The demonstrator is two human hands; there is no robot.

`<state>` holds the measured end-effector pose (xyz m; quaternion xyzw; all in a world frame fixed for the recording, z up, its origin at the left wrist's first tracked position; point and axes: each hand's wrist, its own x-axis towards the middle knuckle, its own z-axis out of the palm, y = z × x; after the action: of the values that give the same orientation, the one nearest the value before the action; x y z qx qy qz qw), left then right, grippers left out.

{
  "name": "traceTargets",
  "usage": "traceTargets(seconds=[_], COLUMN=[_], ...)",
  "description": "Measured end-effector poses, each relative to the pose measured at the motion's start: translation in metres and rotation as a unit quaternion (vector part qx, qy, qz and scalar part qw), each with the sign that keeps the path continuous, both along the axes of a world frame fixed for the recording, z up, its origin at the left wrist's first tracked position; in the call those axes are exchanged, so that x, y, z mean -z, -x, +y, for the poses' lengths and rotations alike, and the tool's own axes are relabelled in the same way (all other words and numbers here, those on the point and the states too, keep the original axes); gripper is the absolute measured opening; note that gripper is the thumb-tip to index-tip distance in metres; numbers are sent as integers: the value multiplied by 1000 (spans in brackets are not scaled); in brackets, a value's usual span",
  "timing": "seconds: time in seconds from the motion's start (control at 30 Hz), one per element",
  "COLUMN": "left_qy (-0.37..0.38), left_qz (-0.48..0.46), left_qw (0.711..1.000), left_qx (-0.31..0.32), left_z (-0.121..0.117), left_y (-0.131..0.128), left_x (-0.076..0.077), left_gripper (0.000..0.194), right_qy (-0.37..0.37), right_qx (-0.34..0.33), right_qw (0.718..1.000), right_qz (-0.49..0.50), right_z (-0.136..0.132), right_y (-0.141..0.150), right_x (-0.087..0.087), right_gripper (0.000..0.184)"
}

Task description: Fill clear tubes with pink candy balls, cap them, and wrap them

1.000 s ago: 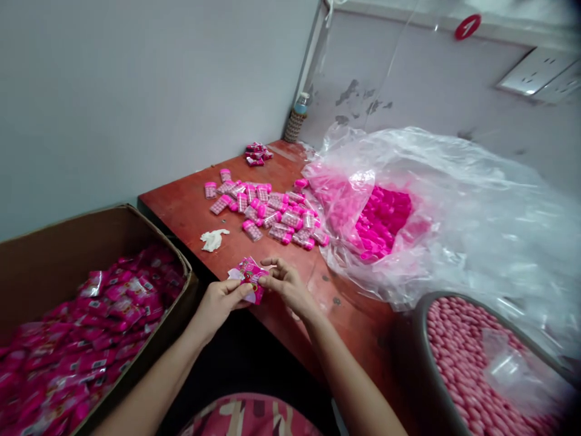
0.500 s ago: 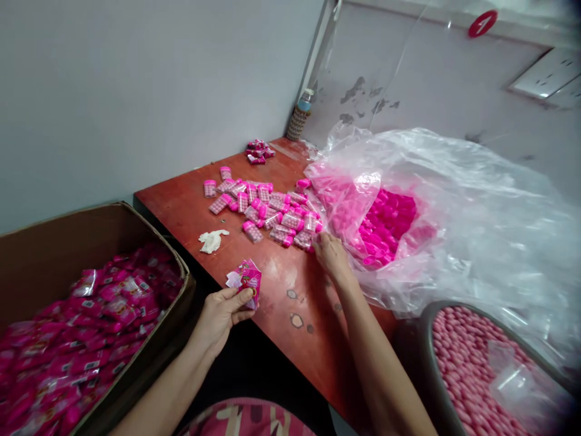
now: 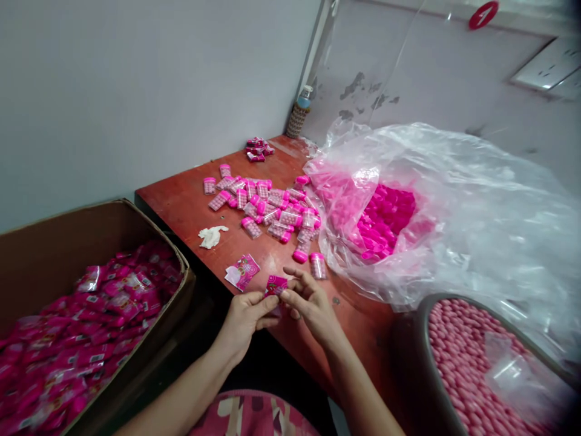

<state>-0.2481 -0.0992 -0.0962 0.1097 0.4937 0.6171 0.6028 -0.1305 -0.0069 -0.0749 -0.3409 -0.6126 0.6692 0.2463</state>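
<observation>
Over the table's near edge, my left hand (image 3: 249, 318) pinches a small pink printed wrapper (image 3: 276, 284) between thumb and fingers. My right hand (image 3: 308, 303) meets it from the other side, its thumb and a fingertip at the wrapper's right edge and its index finger raised. Just beyond my left hand, more pink printed wrappers (image 3: 242, 272) lie on the red table (image 3: 177, 203). One small clear bottle (image 3: 318, 266) with a pink cap and pale pink pellets inside is beyond my right hand, apart from the heap of similar bottles (image 3: 272, 209).
At left stands a cardboard box (image 3: 186, 266) of filled pink packets. A clear plastic bag (image 3: 472, 200) of pink caps covers the right side. Beside it is a grey tub (image 3: 424, 339) of pink candies. A crumpled white tissue (image 3: 212, 237) and small packets (image 3: 258, 148) lie on the table.
My right hand has come back from the bottle heap to my left hand. Wrappers held earlier in my left hand now lie on the table, and a bottle sits apart near the right hand.
</observation>
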Motion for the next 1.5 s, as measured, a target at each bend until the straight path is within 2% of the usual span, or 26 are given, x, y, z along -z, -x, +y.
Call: traceTargets(seconds=[0.1, 0.2, 0.27, 0.33, 0.37, 0.43, 0.5, 0.53, 0.6, 0.67, 0.7, 0.73, 0.77, 0.83, 0.87, 0.9, 0.97, 1.07, 1.3, 1.5], left_qy=[-24, -44, -31, -8, 6, 35, 60, 67, 74, 75, 73, 69, 63, 50, 43, 37, 23, 10, -43, -47], left_qz=[48, 75, 70, 61, 54, 18, -47, -86, -159, -214, -233, -248, -258, -272, -276, -277, -271, -265, -265, -261], left_qw=[998, 995, 997, 998, 999, 999, 994, 989, 971, 946, 936, 927, 920, 913, 911, 911, 914, 923, 931, 929], left_qx=[43, 41, 33, 20, 9, -26, -72, -100, -165, -230, -255, -274, -287, -300, -302, -304, -300, -279, -248, -258], left_z=[-6, -9, -8, -6, -4, -1, 1, 2, 3, 4, 5, 5, 6, 7, 8, 9, 11, 13, 10, 9], left_y=[1, 5, 6, 6, 6, 6, 8, 10, 13, 15, 17, 18, 19, 20, 21, 21, 19, 15, 3, 3], left_x=[1, 3, 4, 5, 5, 5, 5, 5, 5, 5, 6, 6, 7, 8, 8, 8, 6, 3, -1, 1], left_gripper=[24, 24, 25, 24, 23, 20, 15, 12, 5, 3, 2, 2, 2, 4, 5, 6, 6, 10, 23, 16], right_qy=[45, 18, -46, -160, -229, -343, -387, -390, -386, -393, -392, -378, -344, -186, -102, -44, 14, 30, 39, 57], right_qx=[16, -41, -66, -35, 3, 87, 110, 96, 56, 51, 60, 72, 76, 42, 13, -3, -31, -51, -28, 1], right_qw=[999, 999, 993, 968, 937, 834, 732, 702, 679, 693, 720, 761, 815, 933, 966, 979, 988, 991, 995, 995], right_qz=[5, -28, -83, -189, -264, -424, -549, -588, -622, -602, -570, -523, -461, -304, -239, -201, -150, -121, -91, -84], right_z=[-6, -4, 0, 8, 14, 30, 47, 55, 66, 66, 61, 53, 41, 10, -7, -24, -51, -70, -65, -63], right_y=[8, 6, 3, 1, 0, -3, -7, -10, -15, -19, -21, -21, -21, -17, -14, -10, -1, 11, 18, 17], right_x=[3, 4, 2, -1, -3, -4, -2, 0, 5, 10, 11, 11, 10, 8, 6, 6, 6, 11, 18, 19], right_gripper=[38, 38, 36, 35, 37, 44, 48, 47, 41, 34, 32, 30, 30, 35, 38, 40, 38, 35, 32, 33])
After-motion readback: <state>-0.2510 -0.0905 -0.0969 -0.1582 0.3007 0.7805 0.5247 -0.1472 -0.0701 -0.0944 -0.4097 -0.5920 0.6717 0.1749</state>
